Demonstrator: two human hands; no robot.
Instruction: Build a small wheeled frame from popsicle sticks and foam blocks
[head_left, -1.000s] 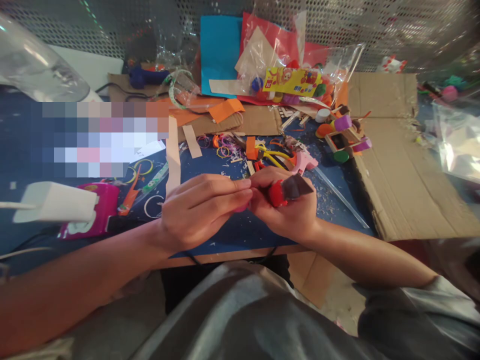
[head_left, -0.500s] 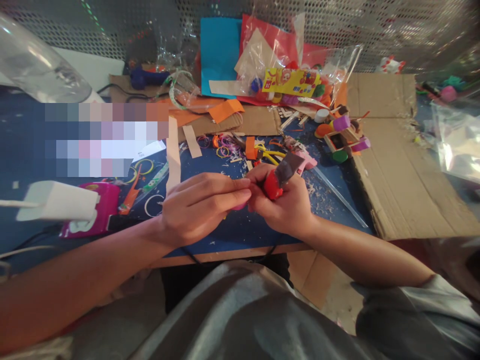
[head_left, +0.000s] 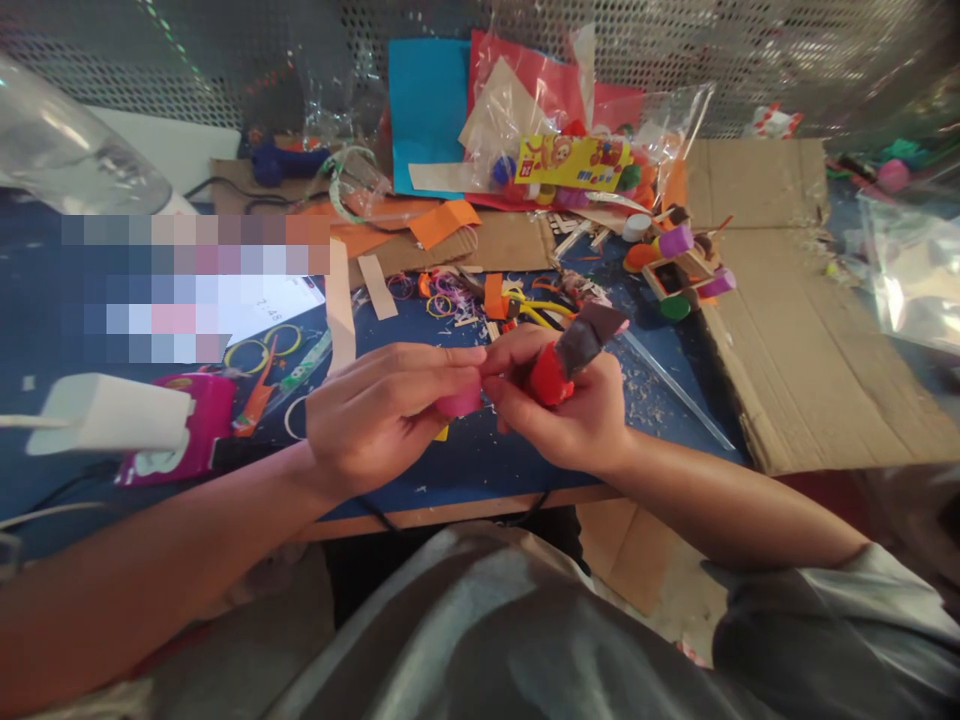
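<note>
Your left hand (head_left: 390, 418) pinches a pink piece (head_left: 459, 400) between fingers and thumb, above the worktop (head_left: 465, 470) near its front edge. Your right hand (head_left: 574, 415), fingers curled, grips a red piece (head_left: 550, 378) with a dark flap (head_left: 589, 338) sticking out on top. Both sets of fingertips nearly meet; whether they touch, you cannot tell.

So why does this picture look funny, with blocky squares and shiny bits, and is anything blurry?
In the head view, blocky squares hide a patch beside the glowing screen; in the head view, white glare shines off the clear plastic at the far right; and the head view looks soft and smeary at the bottle and the top-right mesh.
</note>
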